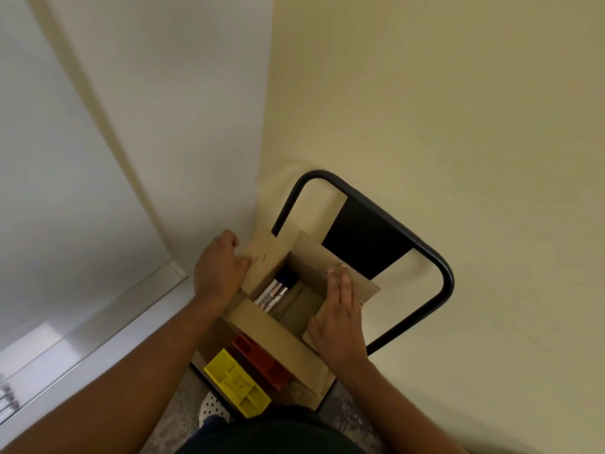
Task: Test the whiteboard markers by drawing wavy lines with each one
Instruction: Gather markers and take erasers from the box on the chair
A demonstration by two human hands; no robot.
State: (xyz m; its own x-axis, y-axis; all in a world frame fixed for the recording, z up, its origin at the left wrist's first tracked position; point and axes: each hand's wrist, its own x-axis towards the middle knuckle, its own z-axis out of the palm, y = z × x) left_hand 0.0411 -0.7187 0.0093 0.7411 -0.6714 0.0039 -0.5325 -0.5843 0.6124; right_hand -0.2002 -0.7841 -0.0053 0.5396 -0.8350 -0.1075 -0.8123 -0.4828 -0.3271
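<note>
Several whiteboard markers (pixel 271 294) are seen lying in the cardboard box (pixel 262 317), long axes toward the left hand (pixel 217 268), which grips one flap, nearer than the flat-fingered right hand (pixel 340 317) pressing the opposite flap.

Cardboard box (pixel 278 326) set on chair (pixel 438 270); markers (pixel 271 294) laid inside at left; two trays (pixel 237 381) placed before box; whiteboard (pixel 49 191) mounted at left.

Left hand (pixel 217 268) curled — right hand (pixel 340 317) flat, fingers straight.
</note>
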